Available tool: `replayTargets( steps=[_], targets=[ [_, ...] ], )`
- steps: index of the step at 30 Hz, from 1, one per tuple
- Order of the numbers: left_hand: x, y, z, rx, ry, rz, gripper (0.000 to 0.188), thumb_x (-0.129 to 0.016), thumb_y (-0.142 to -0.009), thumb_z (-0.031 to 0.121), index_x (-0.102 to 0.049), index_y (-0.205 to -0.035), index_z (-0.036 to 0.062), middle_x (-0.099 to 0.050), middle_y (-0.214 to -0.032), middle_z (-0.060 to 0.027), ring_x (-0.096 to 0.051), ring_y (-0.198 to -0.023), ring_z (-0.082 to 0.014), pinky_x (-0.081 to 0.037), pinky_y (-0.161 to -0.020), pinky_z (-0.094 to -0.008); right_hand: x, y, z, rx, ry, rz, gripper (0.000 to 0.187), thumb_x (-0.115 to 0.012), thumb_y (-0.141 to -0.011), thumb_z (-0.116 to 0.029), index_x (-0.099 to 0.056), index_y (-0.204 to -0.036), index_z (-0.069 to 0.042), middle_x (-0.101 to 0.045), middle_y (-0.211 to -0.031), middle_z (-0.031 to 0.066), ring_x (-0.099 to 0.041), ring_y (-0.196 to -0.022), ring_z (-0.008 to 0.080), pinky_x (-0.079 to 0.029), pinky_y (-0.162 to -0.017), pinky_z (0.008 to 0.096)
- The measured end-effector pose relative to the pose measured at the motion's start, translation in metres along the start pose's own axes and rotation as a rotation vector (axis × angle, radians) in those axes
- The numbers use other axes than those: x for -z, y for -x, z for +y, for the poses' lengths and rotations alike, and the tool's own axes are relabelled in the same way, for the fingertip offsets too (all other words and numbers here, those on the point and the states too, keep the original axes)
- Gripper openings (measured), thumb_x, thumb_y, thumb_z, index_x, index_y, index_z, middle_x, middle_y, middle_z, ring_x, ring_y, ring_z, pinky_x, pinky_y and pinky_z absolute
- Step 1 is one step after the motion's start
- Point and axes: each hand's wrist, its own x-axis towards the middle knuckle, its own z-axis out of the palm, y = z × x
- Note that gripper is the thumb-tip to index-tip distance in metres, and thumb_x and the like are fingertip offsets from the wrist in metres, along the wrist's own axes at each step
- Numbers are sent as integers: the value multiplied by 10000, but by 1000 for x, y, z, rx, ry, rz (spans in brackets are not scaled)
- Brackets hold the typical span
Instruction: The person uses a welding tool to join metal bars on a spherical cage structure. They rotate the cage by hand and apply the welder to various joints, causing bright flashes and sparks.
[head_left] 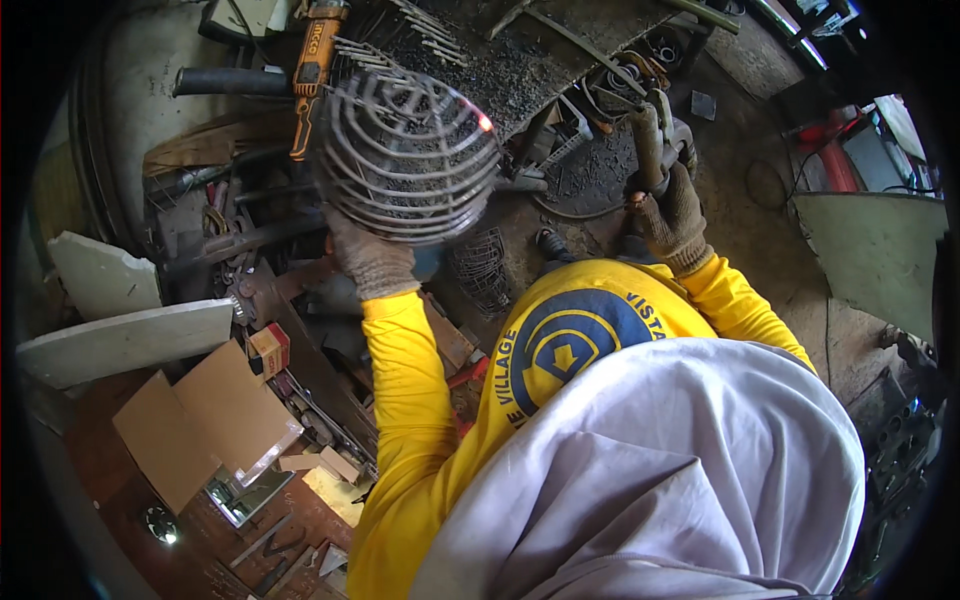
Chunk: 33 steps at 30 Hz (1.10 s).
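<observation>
Though hands (372, 258) (674, 222) show, wire coil (408, 165) blurred — left fingertips hidden

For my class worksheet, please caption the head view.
Gloved left hand holds a wire cage, one spot glowing; gloved right hand grips a tool.

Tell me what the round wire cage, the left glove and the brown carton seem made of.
Round wire cage: probably steel, dull grey; thin bent bars, a glowing spot at its edge.
Left glove: likely knitted yarn, matte grey-brown; soft, textured surface.
Brown carton: cardboard, matte; flat, stiff panels.
</observation>
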Motion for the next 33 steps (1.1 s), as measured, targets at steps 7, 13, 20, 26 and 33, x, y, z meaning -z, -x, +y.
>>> replayTargets(
  steps=[7,13,20,26,33],
  targets=[
    [-20,27,7,33,178,76,536,-357,-993,536,-580,-1282,144,-572,-1341,-120,-547,-1213,-348,-456,-1012,-559,11,-5,-3,-26,-42,-57,541,-706,-847,-299,-495,-1229,21,-650,-994,170,-640,-914,302,-487,-827,369],
    [52,28,-35,28,283,215,482,-458,-962,539,-601,-1231,164,-635,-1249,-55,-644,-1064,-257,-568,-859,-434,16,0,-16,99,-55,-163,565,-648,-876,-200,-424,-1343,25,-626,-1064,151,-608,-977,225,-461,-894,321],
    [86,26,-48,279,727,-571,549,-341,-995,417,-430,-1435,102,-464,-1463,-106,-441,-1333,-292,-326,-1128,-451,1,-1,-40,-5,-77,-348,577,-691,-828,-162,-458,-1338,-27,-610,-1182,196,-590,-1110,317,-452,-967,378],
    [95,-1,-42,-46,148,354,433,-480,-949,413,-640,-1228,124,-640,-1268,-78,-627,-1121,-284,-489,-995,-467,15,-12,-102,119,-52,-217,591,-768,-801,-345,-541,-1243,-26,-640,-1086,222,-633,-1035,352,-496,-878,392],
    [106,-3,-46,97,264,132,474,-527,-921,500,-639,-1243,171,-646,-1257,-42,-594,-1160,-234,-451,-1017,-421,-25,24,-58,-117,-28,-228,616,-751,-829,-381,-534,-1256,6,-650,-1074,178,-636,-1010,251,-486,-872,347]
  ],
)
